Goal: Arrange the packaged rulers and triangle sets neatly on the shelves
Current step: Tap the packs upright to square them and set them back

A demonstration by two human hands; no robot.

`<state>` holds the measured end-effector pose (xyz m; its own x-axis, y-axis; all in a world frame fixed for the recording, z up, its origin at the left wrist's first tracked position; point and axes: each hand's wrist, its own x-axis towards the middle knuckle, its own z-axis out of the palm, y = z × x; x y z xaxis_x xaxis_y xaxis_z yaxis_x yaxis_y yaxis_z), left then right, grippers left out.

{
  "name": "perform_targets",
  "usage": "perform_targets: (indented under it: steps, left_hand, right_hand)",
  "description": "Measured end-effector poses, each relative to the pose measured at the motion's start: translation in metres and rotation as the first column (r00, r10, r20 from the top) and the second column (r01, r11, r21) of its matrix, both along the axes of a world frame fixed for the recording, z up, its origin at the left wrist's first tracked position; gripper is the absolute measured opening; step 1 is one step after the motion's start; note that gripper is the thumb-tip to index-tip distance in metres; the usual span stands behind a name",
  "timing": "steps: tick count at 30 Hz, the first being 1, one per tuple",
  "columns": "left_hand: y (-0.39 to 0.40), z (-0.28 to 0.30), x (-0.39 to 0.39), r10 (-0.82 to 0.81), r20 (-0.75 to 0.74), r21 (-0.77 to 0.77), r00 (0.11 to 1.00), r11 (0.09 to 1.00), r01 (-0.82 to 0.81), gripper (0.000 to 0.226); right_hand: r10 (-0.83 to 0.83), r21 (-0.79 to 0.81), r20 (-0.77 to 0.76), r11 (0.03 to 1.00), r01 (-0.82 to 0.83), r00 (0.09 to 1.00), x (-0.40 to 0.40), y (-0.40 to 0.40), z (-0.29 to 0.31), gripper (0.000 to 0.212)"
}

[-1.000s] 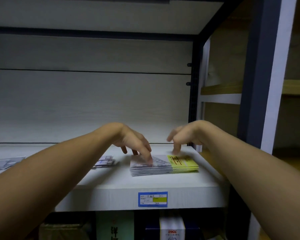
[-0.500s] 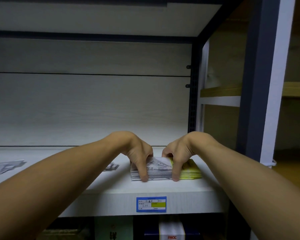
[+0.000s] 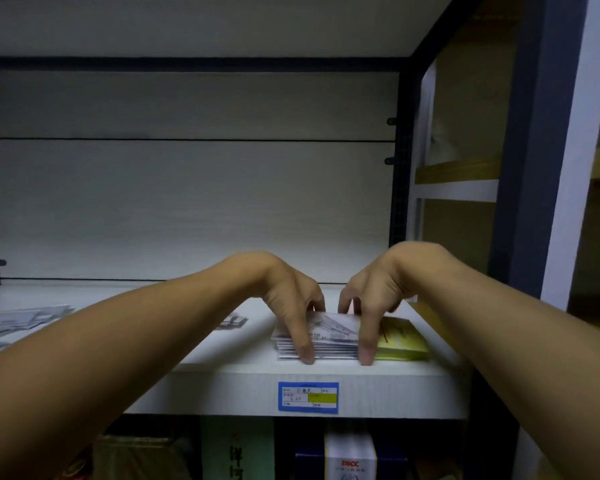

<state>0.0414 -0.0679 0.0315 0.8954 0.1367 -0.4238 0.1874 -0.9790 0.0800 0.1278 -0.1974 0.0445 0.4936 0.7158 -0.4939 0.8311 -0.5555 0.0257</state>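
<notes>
Both hands have closed in since a second ago, when their fingertips only hovered over and touched the top of the stack of packaged rulers (image 3: 329, 336). Now the left hand (image 3: 291, 299) and the right hand (image 3: 368, 296) grip the stack from above, fingers curled down over its front edge, and it lies flat near the front right corner of the shelf (image 3: 222, 379), just above the blue price label (image 3: 308, 397). More packages (image 3: 18, 320) lie at the shelf's left edge, and a small packet (image 3: 234, 321) shows behind the left forearm.

Dim, bluish cast; soft blur, wide-angle bending at edges
</notes>
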Motion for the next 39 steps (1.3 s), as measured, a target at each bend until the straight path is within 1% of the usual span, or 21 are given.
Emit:
perform_targets:
  steps: [2,3,4,5,7,10,12,15,18,23,28,31,33,36,39]
  left_hand:
    - [0.006,0.006,-0.003,0.018,0.033,-0.029,0.999,0.999,-0.017,0.101]
    - [0.012,0.009,-0.004,0.025,0.066,-0.046,0.998,0.999,-0.022,0.107]
    - [0.018,0.012,-0.005,0.039,0.107,-0.067,0.994,0.997,-0.031,0.107]
    - [0.023,0.014,-0.006,0.059,0.15,-0.094,0.987,0.995,-0.045,0.101]
    - [0.033,0.019,-0.01,0.103,0.227,-0.144,0.968,0.987,-0.071,0.078]
    - [0.046,0.022,-0.019,0.156,0.285,-0.142,0.946,0.983,-0.12,0.049]
    - [0.056,0.021,-0.025,0.183,0.299,-0.113,0.937,0.981,-0.156,0.039]
    - [0.077,0.018,-0.04,0.205,0.283,-0.058,0.937,0.979,-0.197,0.036]
    - [0.098,0.015,-0.058,0.191,0.273,0.021,0.943,0.979,-0.204,0.035]
    - [0.142,0.011,-0.094,0.166,0.26,0.052,0.951,0.981,-0.185,0.036]
    - [0.2,0.002,-0.123,0.081,0.222,0.078,0.972,0.992,-0.101,0.049]
    - [0.223,-0.002,-0.133,0.046,0.192,0.098,0.98,0.993,-0.065,0.061]
    - [0.234,-0.006,-0.137,0.032,0.179,0.088,0.983,0.995,-0.049,0.071]
    - [0.24,-0.013,-0.136,0.015,0.143,0.049,0.99,0.999,-0.022,0.081]
    - [0.236,-0.018,-0.136,-0.008,0.14,0.015,0.99,1.0,0.006,0.079]
  right_hand:
    - [0.0,0.104,-0.016,0.995,0.002,1.0,-0.004,0.0,0.006,0.082]
    - [0.006,0.169,-0.024,0.986,-0.001,1.0,-0.004,0.001,0.009,0.078]
    - [0.011,0.228,-0.02,0.974,-0.006,1.0,-0.003,0.003,0.011,0.072]
    - [0.017,0.278,-0.007,0.96,-0.014,1.0,-0.002,0.006,0.012,0.067]
    - [0.028,0.357,0.06,0.933,-0.048,0.998,0.004,0.014,0.011,0.067]
    - [0.032,0.402,0.162,0.911,-0.096,0.986,0.013,0.029,0.004,0.07]
    - [0.036,0.431,0.19,0.895,-0.116,0.981,0.014,0.037,-0.002,0.066]
    - [0.046,0.471,0.191,0.872,-0.133,0.981,0.008,0.05,-0.007,0.056]
    - [0.056,0.469,0.204,0.871,-0.148,0.977,-0.002,0.069,-0.012,0.052]
    - [0.053,0.47,0.188,0.872,-0.137,0.981,-0.029,0.113,-0.019,0.052]
    - [0.017,0.444,0.144,0.893,-0.08,0.989,-0.065,0.161,-0.024,0.062]
    - [-0.006,0.426,0.113,0.904,-0.043,0.994,-0.087,0.183,-0.02,0.071]
    - [-0.002,0.414,0.096,0.91,-0.038,0.995,-0.102,0.195,-0.018,0.079]
    - [0.002,0.343,0.096,0.939,-0.035,0.995,-0.118,0.208,-0.019,0.082]
    - [-0.014,0.255,0.114,0.967,-0.015,0.993,-0.124,0.217,-0.024,0.083]
